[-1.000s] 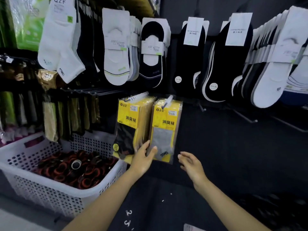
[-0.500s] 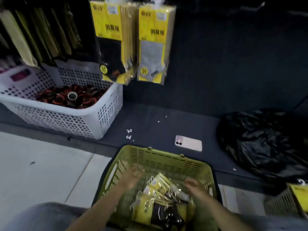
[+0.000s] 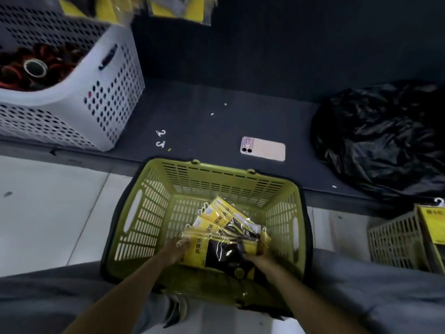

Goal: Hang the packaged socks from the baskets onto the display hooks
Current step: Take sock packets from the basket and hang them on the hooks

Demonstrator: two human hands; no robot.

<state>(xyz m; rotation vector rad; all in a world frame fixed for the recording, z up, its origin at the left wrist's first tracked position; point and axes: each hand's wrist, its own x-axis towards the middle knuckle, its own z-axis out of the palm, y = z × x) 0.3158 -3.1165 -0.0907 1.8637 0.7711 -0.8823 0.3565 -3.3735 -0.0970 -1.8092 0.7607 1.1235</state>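
A green basket [image 3: 154, 213] stands on the floor in front of me, and a fanned stack of yellow packaged socks [image 3: 216, 227] lies inside it. My left hand [image 3: 177, 249] grips the stack at its left edge, beside the white hanger hooks. At the lower right end of the packs, my right hand [image 3: 262, 257] holds them. The fingertips of both hands are partly hidden by the packs. Along the top edge of the view, the bottoms of hung yellow sock packs [image 3: 178, 8] show; the display hooks themselves are out of view.
A white perforated basket [image 3: 115, 75] of red and black rings sits on the dark shelf at left. A phone [image 3: 263, 148], two loose white hooks [image 3: 160, 138] and a black plastic bag [image 3: 378, 138] lie on that shelf. A beige basket [image 3: 395, 239] with a yellow pack stands at right.
My view dropped from the sock wall to the green basket. Both hands left the hung packs, went down into the basket and took hold of the stack.
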